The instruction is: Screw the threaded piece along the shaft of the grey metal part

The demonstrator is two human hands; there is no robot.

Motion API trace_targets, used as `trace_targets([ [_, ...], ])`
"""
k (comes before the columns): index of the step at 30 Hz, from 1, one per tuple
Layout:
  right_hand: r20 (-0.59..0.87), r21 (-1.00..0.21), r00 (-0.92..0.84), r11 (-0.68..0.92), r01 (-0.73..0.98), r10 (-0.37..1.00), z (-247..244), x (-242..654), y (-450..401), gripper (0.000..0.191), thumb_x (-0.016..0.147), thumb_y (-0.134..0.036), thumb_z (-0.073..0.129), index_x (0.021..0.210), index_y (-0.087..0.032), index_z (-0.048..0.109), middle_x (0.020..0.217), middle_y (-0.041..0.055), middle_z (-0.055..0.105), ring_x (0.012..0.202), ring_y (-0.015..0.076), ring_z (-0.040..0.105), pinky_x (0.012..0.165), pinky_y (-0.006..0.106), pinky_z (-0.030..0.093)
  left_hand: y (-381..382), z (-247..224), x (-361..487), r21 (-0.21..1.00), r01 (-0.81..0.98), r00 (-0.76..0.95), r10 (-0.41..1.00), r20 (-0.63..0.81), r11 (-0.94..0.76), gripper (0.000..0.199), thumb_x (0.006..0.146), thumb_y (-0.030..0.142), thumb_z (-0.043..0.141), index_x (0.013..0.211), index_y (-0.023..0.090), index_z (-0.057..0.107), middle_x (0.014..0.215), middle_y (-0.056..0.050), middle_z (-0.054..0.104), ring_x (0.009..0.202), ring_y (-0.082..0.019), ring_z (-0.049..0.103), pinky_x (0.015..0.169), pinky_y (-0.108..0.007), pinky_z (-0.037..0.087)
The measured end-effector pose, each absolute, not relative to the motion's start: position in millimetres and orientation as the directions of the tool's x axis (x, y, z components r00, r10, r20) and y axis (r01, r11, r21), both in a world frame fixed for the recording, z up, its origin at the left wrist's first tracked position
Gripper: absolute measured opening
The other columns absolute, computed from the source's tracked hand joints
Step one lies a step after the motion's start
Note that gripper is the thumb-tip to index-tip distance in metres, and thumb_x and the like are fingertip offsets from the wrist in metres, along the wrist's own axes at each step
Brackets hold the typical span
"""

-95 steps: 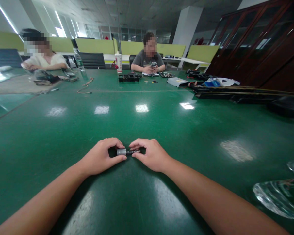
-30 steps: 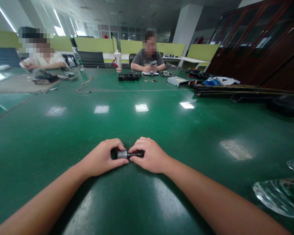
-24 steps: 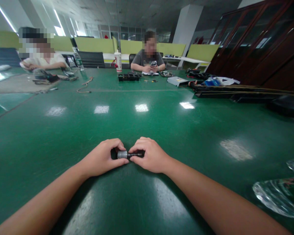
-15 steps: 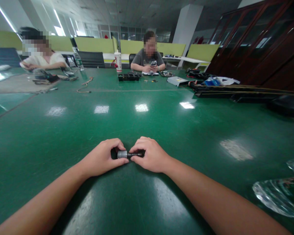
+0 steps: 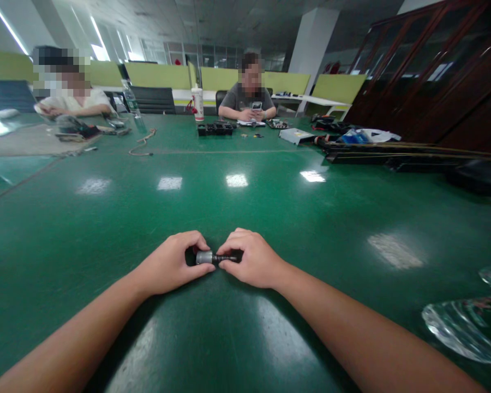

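Note:
A small metal part lies level on the green table [image 5: 237, 210], low in the middle of the view. Its left end is a silver cylinder [image 5: 204, 257]; a thin dark ridged shaft [image 5: 228, 258] runs out to the right. My left hand [image 5: 175, 263] has its thumb and fingers curled round the silver cylinder. The thumb and fingers of my right hand [image 5: 253, 259] are pinched on the dark shaft close to where it meets the cylinder. Both hands are near each other, with fingertips almost meeting.
Clear plastic bottles [image 5: 466, 330] lie at the right edge. Across the table are a black part [image 5: 215, 129], a cord [image 5: 142, 142], a white bottle [image 5: 197, 103] and a silver box [image 5: 295, 136]. Two people sit there, one holding a phone [image 5: 256, 106].

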State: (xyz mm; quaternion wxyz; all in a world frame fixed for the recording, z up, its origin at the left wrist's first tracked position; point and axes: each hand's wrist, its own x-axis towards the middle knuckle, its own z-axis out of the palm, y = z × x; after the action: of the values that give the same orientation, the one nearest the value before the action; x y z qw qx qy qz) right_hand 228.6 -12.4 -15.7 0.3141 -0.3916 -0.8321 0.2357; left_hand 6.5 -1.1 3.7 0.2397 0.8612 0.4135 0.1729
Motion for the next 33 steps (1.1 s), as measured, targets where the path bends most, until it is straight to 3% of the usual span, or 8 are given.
trace_targets([
  [33,0.276,-0.601,-0.396,0.479,0.64,0.876,-15,231,-13,0.008,0.074,-0.019,0.077,0.08,-0.02,0.072,0.078,0.0004,0.069,0.079,0.0164,0.058,0.077,0.031,0.041,5,-1,-4,0.548,0.659,0.542,0.83,0.128,-0.515,0.025,0.079,0.04,0.07,0.089,0.019,0.061,0.09,-0.002,0.067,0.082,-0.02,0.063,0.075,-0.031,0.048],
])
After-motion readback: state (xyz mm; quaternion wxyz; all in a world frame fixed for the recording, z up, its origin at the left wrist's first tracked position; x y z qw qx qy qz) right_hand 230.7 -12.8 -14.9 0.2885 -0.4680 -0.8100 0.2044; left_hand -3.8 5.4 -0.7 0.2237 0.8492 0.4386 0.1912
